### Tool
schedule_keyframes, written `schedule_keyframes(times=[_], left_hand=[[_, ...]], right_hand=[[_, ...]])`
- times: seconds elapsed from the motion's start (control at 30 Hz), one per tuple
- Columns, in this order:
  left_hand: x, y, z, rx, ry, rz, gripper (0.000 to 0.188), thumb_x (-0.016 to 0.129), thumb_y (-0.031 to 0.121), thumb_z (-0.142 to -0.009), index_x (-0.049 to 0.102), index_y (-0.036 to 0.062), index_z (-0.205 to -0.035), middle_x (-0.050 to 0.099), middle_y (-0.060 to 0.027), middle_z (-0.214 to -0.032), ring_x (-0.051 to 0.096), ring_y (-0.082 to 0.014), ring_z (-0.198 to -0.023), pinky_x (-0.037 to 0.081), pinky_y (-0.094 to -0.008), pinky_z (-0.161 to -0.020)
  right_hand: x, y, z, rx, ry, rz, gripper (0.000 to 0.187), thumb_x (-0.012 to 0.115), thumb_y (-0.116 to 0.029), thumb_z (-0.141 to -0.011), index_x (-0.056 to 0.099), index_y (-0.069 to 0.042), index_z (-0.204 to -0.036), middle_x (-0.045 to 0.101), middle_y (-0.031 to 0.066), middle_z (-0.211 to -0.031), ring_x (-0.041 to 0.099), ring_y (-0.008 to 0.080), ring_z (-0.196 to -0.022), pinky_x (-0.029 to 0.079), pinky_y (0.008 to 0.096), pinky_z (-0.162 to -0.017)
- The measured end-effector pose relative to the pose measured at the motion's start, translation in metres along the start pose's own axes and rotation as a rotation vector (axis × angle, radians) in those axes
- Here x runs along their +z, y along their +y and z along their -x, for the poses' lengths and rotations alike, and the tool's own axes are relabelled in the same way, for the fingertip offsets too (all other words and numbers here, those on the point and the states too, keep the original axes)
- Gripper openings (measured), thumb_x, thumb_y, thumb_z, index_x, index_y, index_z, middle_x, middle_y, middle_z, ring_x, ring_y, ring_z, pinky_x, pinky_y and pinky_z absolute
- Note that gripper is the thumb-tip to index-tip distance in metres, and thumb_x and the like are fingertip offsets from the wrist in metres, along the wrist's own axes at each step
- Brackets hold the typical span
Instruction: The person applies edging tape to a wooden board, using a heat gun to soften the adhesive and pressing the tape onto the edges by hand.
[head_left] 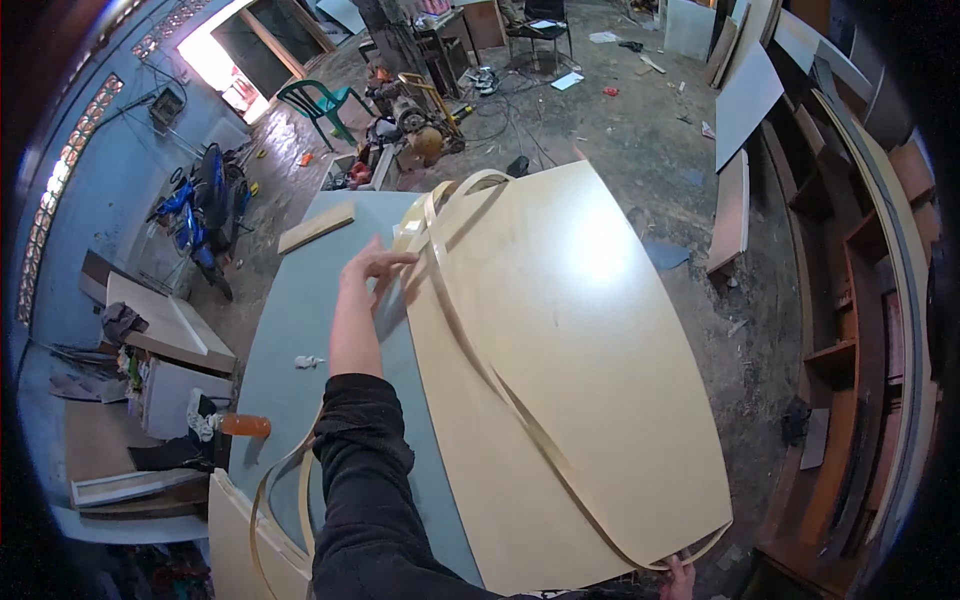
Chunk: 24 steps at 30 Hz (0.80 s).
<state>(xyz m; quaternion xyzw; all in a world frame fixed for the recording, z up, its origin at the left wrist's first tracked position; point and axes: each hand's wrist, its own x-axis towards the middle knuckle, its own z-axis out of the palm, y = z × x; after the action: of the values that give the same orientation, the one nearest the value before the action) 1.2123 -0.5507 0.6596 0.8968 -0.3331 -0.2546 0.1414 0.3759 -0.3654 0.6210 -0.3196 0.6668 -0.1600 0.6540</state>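
Observation:
A large cream-coloured board (570, 380) lies on a grey-green tabletop (300, 300). A long, narrow cream edging strip (500, 390) runs slantwise across the board, with loops bunched at its far left corner. My left hand (372, 268) is at the board's left edge, beside those loops. Its fingers are apart and reach toward the edge; their tips are partly hidden. At the near right corner, my right hand (679, 580) pinches the strip where it bends round past the board's edge. Only part of that hand shows at the bottom of the view.
On the tabletop are a wooden offcut (317, 228), a crumpled white scrap (308, 362) and a bottle of orange liquid (246, 425). More cream panels (240, 540) stand at the near left. Wooden shelving (840, 350) lines the right. Tools and a green chair (322, 105) stand beyond.

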Motion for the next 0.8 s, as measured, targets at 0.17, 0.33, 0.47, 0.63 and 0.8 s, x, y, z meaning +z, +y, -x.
schedule_keyframes(times=[0.17,0.33,0.47,0.63,0.8], left_hand=[[0.007,0.036,0.011,0.205,-0.116,0.241,0.047,0.078,0.029,-0.070,0.067,-0.0025,-0.102,0.067,-0.0057,-0.087,0.061,-0.0171,-0.074,0.049,-0.0304,-0.070],[0.013,0.072,0.112,0.578,0.112,0.246,0.027,0.065,0.012,-0.076,0.063,-0.0017,-0.099,0.058,0.0001,-0.078,0.052,-0.0104,-0.074,0.044,-0.0305,-0.065],[0.029,0.160,0.223,0.602,0.173,0.102,0.030,0.059,0.014,-0.081,0.062,-0.0009,-0.107,0.065,-0.0164,-0.082,0.061,-0.0262,-0.074,0.048,-0.0384,-0.069],[0.045,0.084,0.315,0.375,0.033,0.137,0.039,0.052,0.001,-0.084,0.057,-0.0072,-0.122,0.068,-0.0184,-0.103,0.064,-0.0202,-0.089,0.050,-0.0334,-0.079],[0.066,0.055,0.390,0.357,0.206,-0.222,0.042,0.056,0.005,-0.085,0.053,-0.0051,-0.126,0.064,-0.0274,-0.098,0.062,-0.0435,-0.085,0.050,-0.0423,-0.078]], right_hand=[[0.006,-0.005,-0.005,0.100,0.135,-0.112,0.073,0.066,-0.032,-0.092,0.030,-0.001,-0.149,0.048,0.0181,-0.136,0.055,0.0276,-0.112,0.049,0.0394,-0.087],[-0.011,0.031,-0.032,-0.145,0.158,-0.221,0.050,0.064,-0.012,-0.089,0.044,-0.004,-0.134,0.054,0.0086,-0.119,0.057,0.0219,-0.101,0.050,0.0381,-0.082],[-0.050,0.066,-0.031,-0.213,0.389,-0.369,0.032,0.063,-0.008,-0.085,0.050,-0.009,-0.115,0.055,0.0015,-0.082,0.056,0.0133,-0.065,0.046,0.0289,-0.051],[-0.073,0.042,-0.041,-0.123,0.415,-0.036,0.052,0.070,-0.021,-0.089,0.050,-0.003,-0.133,0.064,0.0078,-0.094,0.061,0.0148,-0.080,0.050,0.0298,-0.065],[-0.088,0.055,-0.012,-0.032,0.390,-0.091,0.060,0.071,-0.025,-0.087,0.048,-0.001,-0.137,0.066,0.0088,-0.100,0.063,0.0152,-0.086,0.049,0.0298,-0.073]])
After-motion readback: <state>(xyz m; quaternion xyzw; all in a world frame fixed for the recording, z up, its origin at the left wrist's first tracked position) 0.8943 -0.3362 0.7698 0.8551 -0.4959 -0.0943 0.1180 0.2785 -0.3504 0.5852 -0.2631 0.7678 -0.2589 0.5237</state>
